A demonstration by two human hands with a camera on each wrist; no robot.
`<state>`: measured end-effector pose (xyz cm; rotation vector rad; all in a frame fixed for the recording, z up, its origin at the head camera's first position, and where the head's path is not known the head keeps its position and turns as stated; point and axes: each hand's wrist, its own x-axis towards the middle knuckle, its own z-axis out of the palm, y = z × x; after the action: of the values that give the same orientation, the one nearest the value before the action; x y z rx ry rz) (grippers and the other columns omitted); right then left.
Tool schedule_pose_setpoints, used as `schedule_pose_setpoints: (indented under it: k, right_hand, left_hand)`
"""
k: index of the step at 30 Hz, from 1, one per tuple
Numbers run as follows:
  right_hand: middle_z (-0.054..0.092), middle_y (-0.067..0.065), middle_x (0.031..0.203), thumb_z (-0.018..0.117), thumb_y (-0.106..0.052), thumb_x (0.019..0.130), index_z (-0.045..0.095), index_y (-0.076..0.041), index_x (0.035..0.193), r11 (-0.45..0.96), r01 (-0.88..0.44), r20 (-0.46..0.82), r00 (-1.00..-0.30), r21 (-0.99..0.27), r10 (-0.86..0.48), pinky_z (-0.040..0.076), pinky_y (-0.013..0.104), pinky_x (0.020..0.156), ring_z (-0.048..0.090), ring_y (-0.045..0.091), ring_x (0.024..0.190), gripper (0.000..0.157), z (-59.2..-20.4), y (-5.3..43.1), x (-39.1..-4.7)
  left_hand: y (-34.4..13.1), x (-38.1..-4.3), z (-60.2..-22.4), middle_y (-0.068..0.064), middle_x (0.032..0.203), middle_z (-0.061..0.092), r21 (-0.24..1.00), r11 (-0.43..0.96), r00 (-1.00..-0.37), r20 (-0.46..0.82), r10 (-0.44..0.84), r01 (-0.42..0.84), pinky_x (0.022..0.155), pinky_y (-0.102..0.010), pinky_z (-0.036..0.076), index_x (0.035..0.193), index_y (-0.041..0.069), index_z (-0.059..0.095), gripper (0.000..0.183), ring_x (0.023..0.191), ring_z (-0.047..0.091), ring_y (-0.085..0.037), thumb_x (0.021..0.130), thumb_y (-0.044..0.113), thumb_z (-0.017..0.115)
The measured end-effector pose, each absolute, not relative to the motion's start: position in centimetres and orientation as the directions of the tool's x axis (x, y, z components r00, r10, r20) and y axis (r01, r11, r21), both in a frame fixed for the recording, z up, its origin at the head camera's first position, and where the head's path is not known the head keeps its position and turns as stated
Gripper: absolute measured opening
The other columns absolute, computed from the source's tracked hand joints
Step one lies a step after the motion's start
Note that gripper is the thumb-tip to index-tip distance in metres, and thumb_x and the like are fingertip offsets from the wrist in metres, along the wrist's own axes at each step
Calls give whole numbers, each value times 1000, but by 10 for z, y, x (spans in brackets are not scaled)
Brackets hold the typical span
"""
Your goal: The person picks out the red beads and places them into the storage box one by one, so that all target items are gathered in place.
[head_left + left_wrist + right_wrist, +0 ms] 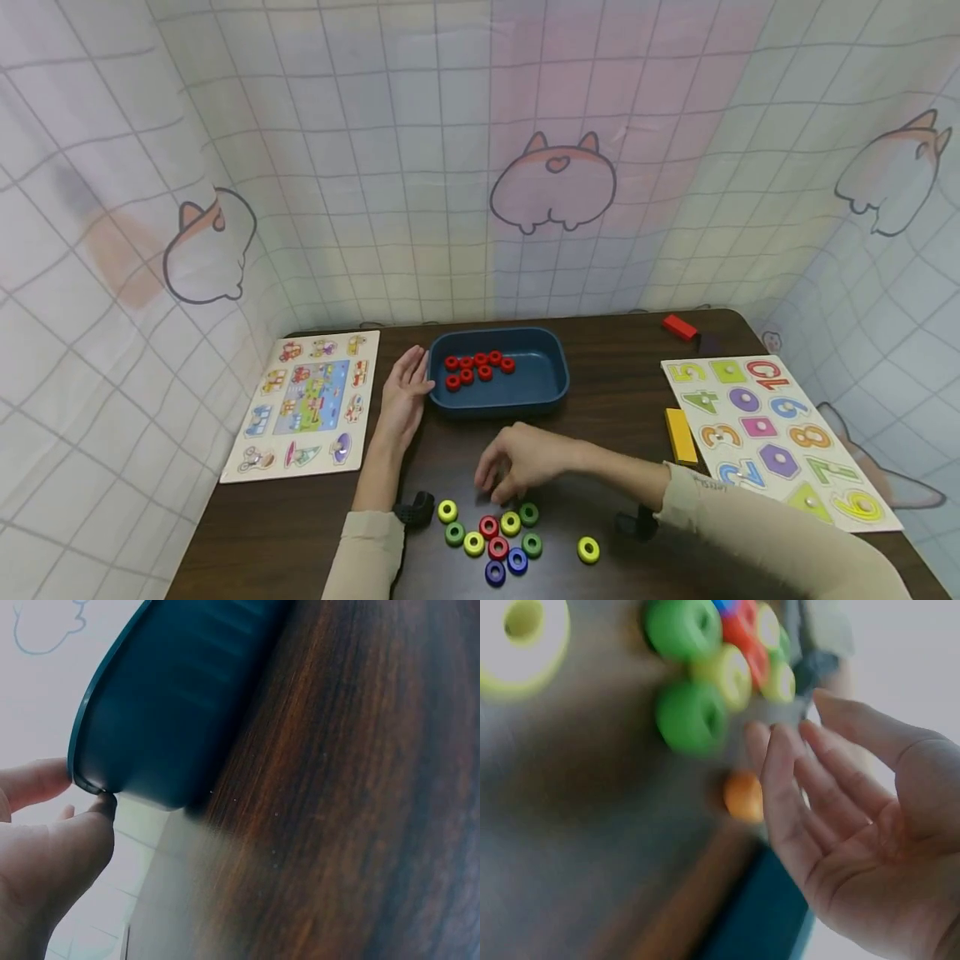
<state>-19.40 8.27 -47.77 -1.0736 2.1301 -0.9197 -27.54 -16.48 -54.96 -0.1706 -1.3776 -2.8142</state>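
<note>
A dark blue tray [498, 408] stands at the back middle of the table with several small red rings [485, 373] inside. My left hand [403, 396] is at its left end, fingers extended, with the thumb touching the tray's outer corner in the left wrist view. My right hand [528, 458] hovers in front of the tray, its fingers loosely bent and nothing visible between them. Just beyond those fingertips lies an orange piece [742, 796], hidden in the head view. Nearer me sits a cluster of rings: yellow [510, 523], green [532, 546], red [498, 547] and blue [495, 572].
A single yellow ring [588, 550] lies apart on the right. A vehicle picture puzzle board [300, 408] lies at left, a number and shape puzzle board [780, 442] at right. Beside the latter are a yellow block [681, 436] and a red block [679, 327]. A patterned curtain [450, 275] hangs behind.
</note>
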Motion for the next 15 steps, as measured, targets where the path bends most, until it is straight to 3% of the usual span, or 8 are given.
schedule_pose_setpoints:
  k: [7,15]
  right_hand:
    - [72,-16,82,81,-21,79,77,-21,103,462,-524,-177,-505,-715,-845,52,14,65,64,-5,76,24,-503,74,-173]
    - [73,-8,82,75,-1,76,76,-17,106,440,-380,-209,-515,-813,-831,58,25,55,67,4,62,34,-508,72,-173]
  left_hand:
    - [-165,-275,-550,-14,157,24,787,-614,-994,100,45,52,119,-42,18,151,2,26,75,147,24,-26,84,-27,46]
    - [-165,-276,-551,-13,157,25,790,-612,-995,88,45,42,120,-41,19,151,3,27,74,146,28,-23,85,-27,45]
